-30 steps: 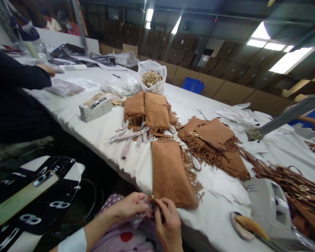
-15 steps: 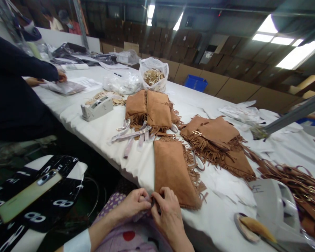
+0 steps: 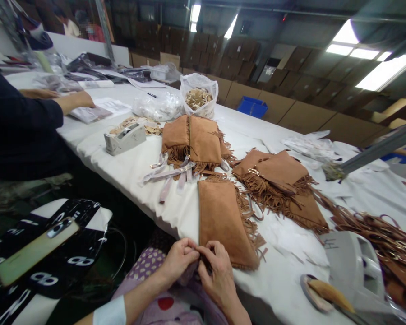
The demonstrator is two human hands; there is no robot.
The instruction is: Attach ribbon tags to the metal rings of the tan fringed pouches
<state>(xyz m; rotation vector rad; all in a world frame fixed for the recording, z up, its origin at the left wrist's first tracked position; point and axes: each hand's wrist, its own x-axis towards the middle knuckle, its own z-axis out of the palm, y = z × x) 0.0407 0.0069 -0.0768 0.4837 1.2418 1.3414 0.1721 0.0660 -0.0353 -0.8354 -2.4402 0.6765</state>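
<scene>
My left hand (image 3: pixel 180 261) and my right hand (image 3: pixel 217 269) meet over my lap, at the table's front edge. Fingertips of both are closed on a small dark brown strip, mostly hidden by the fingers. Something translucent, like plastic film, hangs below them. Just beyond lies a tan suede fringed bag (image 3: pixel 223 216), flat, its fringe to the right. Farther back are a stack of similar bags (image 3: pixel 205 140) and, to the right, more fringed bags (image 3: pixel 274 169) with a metal clasp on top. Several plastic-wrapped straps (image 3: pixel 176 174) lie before the stack.
A tape dispenser (image 3: pixel 126 140) and a plastic bag of scraps (image 3: pixel 199 97) stand farther back. At right are a larger grey dispenser (image 3: pixel 353 262), scissors (image 3: pixel 329 293) and heaped brown straps (image 3: pixel 389 239). A phone (image 3: pixel 37 253) lies at lower left. A co-worker's hand (image 3: pixel 77 101) handles plastic packets.
My left hand has shifted slightly up and right, closer against my right hand. The co-worker's arms have moved lower, one hand reaching right over the packet. The bags have stayed put.
</scene>
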